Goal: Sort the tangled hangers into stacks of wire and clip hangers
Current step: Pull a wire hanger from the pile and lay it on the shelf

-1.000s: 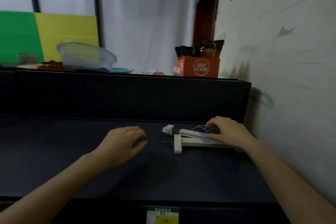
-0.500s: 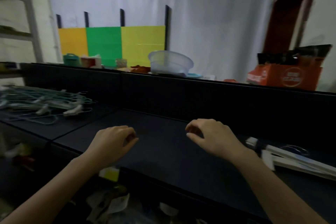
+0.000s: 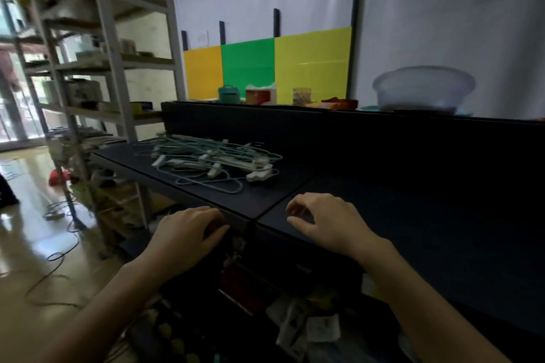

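Dark table point(image 3: 413, 215) running across view, shelving rack point(image 3: 109, 68) standing at left. Hanger pile point(image 3: 212, 162) lying tangled on table's left section, ahead of both hands, untouched. Left hand point(image 3: 185, 233) hovering at table's front edge, fingers loosely curled, nothing visibly held. Right hand point(image 3: 327, 221) hovering near it over table, fingers loosely curled, holding nothing. Bowl point(image 3: 424, 88) sitting on ledge behind.

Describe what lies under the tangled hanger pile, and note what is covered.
The hanger pile rests on the dark tabletop, which shows through the gaps. Teal wire hangers lie lowest at the near edge, under white clip hangers. Whatever lies deeper in the tangle is covered.
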Demonstrator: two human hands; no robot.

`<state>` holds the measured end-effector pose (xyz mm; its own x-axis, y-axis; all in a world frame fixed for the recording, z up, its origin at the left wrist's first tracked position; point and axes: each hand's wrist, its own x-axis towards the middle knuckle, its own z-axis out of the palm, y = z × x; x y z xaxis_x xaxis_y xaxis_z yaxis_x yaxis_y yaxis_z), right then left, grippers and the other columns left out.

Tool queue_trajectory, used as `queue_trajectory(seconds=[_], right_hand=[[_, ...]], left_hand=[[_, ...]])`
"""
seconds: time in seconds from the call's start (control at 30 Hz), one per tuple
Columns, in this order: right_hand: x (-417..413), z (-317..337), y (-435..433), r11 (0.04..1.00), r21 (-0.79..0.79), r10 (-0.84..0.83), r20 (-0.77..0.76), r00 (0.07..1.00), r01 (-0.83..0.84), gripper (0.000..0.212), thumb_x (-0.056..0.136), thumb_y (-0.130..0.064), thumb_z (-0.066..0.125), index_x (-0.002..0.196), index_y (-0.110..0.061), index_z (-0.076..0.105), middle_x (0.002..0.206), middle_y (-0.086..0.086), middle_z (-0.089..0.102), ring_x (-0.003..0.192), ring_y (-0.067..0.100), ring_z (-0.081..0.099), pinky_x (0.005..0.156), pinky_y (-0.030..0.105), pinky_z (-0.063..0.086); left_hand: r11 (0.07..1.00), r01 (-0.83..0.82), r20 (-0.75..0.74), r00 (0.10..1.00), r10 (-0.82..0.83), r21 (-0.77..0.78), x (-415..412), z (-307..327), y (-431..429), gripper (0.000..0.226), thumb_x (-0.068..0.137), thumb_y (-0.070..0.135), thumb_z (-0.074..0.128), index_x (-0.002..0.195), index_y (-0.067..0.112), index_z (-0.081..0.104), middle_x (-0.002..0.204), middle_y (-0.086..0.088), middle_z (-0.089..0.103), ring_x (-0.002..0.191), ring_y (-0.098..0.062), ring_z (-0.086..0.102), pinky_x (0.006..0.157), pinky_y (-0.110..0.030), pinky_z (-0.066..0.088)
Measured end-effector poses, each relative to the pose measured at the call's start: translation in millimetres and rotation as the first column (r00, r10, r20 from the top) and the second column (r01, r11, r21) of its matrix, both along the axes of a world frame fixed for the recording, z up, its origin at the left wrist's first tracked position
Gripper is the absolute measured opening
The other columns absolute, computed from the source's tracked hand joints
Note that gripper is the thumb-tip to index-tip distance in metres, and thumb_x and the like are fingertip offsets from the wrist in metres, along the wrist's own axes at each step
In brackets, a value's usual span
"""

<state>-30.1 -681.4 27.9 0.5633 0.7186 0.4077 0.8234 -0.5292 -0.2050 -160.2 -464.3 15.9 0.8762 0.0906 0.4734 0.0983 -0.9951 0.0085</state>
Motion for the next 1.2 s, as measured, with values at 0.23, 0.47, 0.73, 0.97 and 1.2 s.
queue_trajectory(seconds=[0.23, 0.47, 0.73, 0.97, 1.2], right_hand=[[10, 9, 87, 0.999, -0.017, 0.047, 0.003, 0.999, -0.047, 0.021, 0.090, -0.045, 0.051, 0.107, -0.034, 0.058, 0.098, -0.016, 0.059, 0.089, 0.007, 0.057, 0.067, 0.026, 0.042], [45, 26, 158, 0.995, -0.095, 0.024, 0.012, 1.000, -0.022, 0.020, 0.091, -0.042, 0.052, 0.106, -0.031, 0.059, 0.091, -0.011, 0.057, 0.086, 0.010, 0.056, 0.066, 0.026, 0.042], [129, 63, 225, 0.979, -0.131, -0.157, 0.029, 0.987, 0.159, 0.025, 0.091, -0.042, 0.050, 0.110, -0.028, 0.058, 0.106, -0.005, 0.062, 0.095, 0.017, 0.058, 0.074, 0.032, 0.050], [198, 56, 265, 0.943, -0.186, -0.292, -0.062, 0.955, 0.276, 0.051, 0.088, -0.048, 0.053, 0.129, -0.017, 0.046, 0.126, 0.005, 0.051, 0.111, 0.021, 0.052, 0.089, 0.033, 0.044], [235, 43, 282, 0.890, -0.370, -0.391, -0.318, 0.864, 0.267, 0.085, 0.082, -0.062, 0.051, 0.146, -0.014, 0.021, 0.153, 0.007, 0.025, 0.137, 0.024, 0.030, 0.107, 0.030, 0.028]], left_hand=[[0.997, -0.068, 0.040, 0.997, 0.069, -0.027, -12, -4, 74, 0.027, 0.090, 0.047, 0.044, 0.105, 0.031, 0.059, 0.098, 0.015, 0.061, 0.091, -0.006, 0.058, 0.063, -0.021, 0.041], [0.998, -0.045, 0.106, 0.993, 0.050, -0.052, 12, -5, 138, 0.027, 0.090, 0.043, 0.047, 0.104, 0.026, 0.062, 0.100, 0.010, 0.062, 0.097, -0.010, 0.056, 0.071, -0.023, 0.041], [0.998, 0.059, 0.096, 0.994, -0.056, -0.030, 84, 25, 226, 0.026, 0.090, 0.043, 0.047, 0.102, 0.025, 0.061, 0.091, 0.012, 0.055, 0.090, -0.008, 0.053, 0.066, -0.022, 0.040], [0.994, 0.106, 0.126, 0.987, -0.101, -0.033, 141, 31, 292, 0.026, 0.091, 0.044, 0.046, 0.103, 0.026, 0.061, 0.095, 0.012, 0.058, 0.085, -0.004, 0.046, 0.062, -0.019, 0.037], [0.979, 0.198, 0.153, 0.970, -0.187, -0.055, 186, 28, 338, 0.025, 0.091, 0.039, 0.049, 0.104, 0.022, 0.063, 0.102, 0.007, 0.060, 0.099, -0.012, 0.053, 0.071, -0.021, 0.037]])
